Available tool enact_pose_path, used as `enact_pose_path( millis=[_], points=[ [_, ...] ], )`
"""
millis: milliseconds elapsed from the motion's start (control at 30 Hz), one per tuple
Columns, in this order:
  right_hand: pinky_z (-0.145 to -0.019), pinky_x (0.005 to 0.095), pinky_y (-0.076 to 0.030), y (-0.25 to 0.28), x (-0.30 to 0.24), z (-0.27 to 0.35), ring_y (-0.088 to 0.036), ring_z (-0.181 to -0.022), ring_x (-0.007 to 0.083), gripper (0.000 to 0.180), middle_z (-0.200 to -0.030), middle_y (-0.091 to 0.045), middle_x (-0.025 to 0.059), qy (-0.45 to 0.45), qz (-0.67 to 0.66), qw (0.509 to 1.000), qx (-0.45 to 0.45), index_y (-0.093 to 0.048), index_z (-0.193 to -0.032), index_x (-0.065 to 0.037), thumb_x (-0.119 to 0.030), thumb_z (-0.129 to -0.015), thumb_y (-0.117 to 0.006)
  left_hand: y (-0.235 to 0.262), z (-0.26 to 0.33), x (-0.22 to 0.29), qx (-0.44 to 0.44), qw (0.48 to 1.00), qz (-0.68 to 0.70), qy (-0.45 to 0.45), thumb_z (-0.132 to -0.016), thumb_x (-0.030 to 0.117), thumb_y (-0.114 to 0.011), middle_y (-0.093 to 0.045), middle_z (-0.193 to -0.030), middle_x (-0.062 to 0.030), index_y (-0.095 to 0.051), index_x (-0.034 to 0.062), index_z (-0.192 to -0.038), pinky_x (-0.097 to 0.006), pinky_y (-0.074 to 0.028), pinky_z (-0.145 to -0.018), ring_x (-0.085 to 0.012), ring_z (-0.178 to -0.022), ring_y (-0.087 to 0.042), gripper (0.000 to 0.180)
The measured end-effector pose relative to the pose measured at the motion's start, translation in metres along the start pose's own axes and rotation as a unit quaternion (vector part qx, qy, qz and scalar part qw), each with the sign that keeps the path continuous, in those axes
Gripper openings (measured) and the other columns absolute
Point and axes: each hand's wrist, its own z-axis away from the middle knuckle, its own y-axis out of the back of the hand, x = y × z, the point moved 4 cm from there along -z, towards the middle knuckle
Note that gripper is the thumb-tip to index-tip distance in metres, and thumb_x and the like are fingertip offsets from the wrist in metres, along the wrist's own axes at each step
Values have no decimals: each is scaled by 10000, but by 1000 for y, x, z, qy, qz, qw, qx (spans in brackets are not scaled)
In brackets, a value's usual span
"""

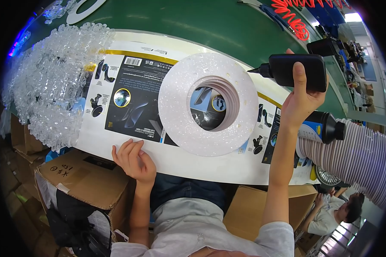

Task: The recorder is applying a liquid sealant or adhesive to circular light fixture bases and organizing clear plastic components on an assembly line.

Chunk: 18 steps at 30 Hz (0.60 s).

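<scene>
My right hand is closed round a black squeeze bottle, held up at the right with its thin pointed nozzle aimed left. The nozzle tip is over the upper right side of a stack of white rings. The top ring has a speckled, glittery face with a few small yellowish spots. Through the middle hole the printed sheet beneath can be seen. Near the front edge of the table, left of the rings, my left hand has its fingers loosely bent and apart, with nothing visible in them.
A heap of clear plastic pieces covers the left end. Printed packaging sheet lies under the rings. At right are a black bottle with a blue label and a long row of stacked rings. Cardboard boxes stand below; another person sits farther right.
</scene>
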Motion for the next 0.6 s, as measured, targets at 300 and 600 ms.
enact_pose_path(
  millis=[300, 600],
  points=[
    [-786, 391, -560, -5, -7, -2, -628, -930, 336, 231, -953, -594, 135, 4, -35, 999, 22, -501, -968, -1, -53, -810, -662, 1, 0, 0, 2, 1000, 2, -1, -762, -18, -467, -597, -911, -86, -614, 17, -914, -482, -238, -1036, -249, -961, -563, 214],
    [-772, 382, -565, -23, -16, -3, -629, -934, 333, 253, -972, -603, 152, -19, -98, 995, 10, -496, -984, 10, -60, -809, -664, 1, -2, 1, 2, 1000, 4, -3, -755, -25, -466, -600, -916, -88, -614, 19, -913, -479, -234, -1039, -252, -956, -566, 221]
  ],
)
